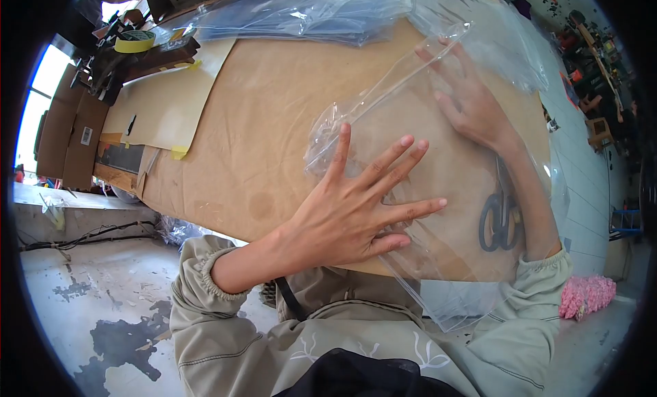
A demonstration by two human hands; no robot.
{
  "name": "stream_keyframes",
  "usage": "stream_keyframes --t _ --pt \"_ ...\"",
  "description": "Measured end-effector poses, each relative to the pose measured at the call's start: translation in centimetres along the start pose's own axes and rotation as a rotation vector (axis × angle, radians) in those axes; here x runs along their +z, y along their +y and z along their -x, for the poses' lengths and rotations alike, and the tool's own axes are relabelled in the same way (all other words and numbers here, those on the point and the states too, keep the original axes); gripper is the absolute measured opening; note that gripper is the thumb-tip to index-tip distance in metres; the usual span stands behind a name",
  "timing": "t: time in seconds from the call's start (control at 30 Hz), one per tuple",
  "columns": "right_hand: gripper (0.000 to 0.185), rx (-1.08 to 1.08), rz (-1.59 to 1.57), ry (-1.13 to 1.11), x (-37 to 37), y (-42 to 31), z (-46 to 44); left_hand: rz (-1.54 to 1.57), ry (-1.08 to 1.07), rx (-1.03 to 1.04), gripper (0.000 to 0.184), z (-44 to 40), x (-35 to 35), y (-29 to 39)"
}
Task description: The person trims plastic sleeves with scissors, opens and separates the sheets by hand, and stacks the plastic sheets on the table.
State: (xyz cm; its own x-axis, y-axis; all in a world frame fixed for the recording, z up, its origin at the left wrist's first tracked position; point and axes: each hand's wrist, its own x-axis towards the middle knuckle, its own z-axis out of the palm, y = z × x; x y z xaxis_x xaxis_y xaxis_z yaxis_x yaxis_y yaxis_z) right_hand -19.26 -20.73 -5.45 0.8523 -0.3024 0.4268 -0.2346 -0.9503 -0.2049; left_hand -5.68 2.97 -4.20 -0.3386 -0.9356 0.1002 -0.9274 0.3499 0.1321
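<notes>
A clear plastic sheet (438, 243) lies across the right part of the brown table (253, 103) and hangs over its front edge. My left hand (359, 198) rests on the sheet's left part, fingers spread wide and palm down. Farther back on the right, my right hand (465, 99) is under or against the clear plastic, its fingers apart near a long folded edge. Dark-handled scissors (501, 222) lie beside my right forearm, seen through the plastic, blades pointing away from me.
Stacked clear plastic (308, 17) covers the table's back edge. At the back left are yellow tape (135, 42), a dark machine (116, 68), a pale paper sheet (178, 96) and a cardboard box (72, 133). A pink fluffy thing (587, 296) is at the lower right.
</notes>
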Motion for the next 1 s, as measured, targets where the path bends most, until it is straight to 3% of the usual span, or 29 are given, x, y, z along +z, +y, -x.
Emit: stream_keyframes --t 0.03,0.13,0.27,0.33,0.4,0.6,0.73,0.83,0.9,1.0 --pt "0.043 -0.01 -0.029 0.015 0.1 -0.6 -0.2 0.0 0.008 0.004 0.05 0.0 0.1 0.0" --pt "0.041 -0.034 0.429 0.169 1.6 -2.4 0.1 -0.005 0.016 0.023 0.051 0.2 0.2 -0.1" --pt "0.065 -0.285 -0.073 -0.209 0.1 -2.0 0.2 0.026 0.001 0.088 0.052 0.5 0.0 0.1" --pt "0.079 -0.341 -0.063 -0.314 0.0 -3.7 -0.4 0.014 -0.008 0.123 0.052 0.5 -0.2 0.2" --pt "0.08 -0.314 0.001 -0.277 0.3 -4.3 -1.0 -0.046 -0.016 0.138 0.052 0.4 -0.3 0.1" --pt "0.073 -0.236 0.29 -0.404 0.2 -5.6 -1.0 0.011 -0.005 0.153 0.051 0.4 -0.3 -0.2" --pt "0.062 -0.633 0.208 -0.188 0.8 -5.5 -1.8 0.06 0.019 0.191 0.049 0.5 -0.3 -0.3" --pt "0.065 -0.446 0.1 -0.346 -0.6 -7.0 -2.4 0.079 0.035 0.196 0.048 0.4 -0.4 -0.6" --pt "0.059 -0.415 0.031 -0.308 0.2 -6.9 -2.6 0.113 0.048 0.181 0.048 0.5 -0.4 -0.6" --pt "0.05 -0.245 -0.235 -0.224 0.8 -7.8 -2.6 0.151 0.152 0.215 0.068 1.1 -0.6 -0.4"
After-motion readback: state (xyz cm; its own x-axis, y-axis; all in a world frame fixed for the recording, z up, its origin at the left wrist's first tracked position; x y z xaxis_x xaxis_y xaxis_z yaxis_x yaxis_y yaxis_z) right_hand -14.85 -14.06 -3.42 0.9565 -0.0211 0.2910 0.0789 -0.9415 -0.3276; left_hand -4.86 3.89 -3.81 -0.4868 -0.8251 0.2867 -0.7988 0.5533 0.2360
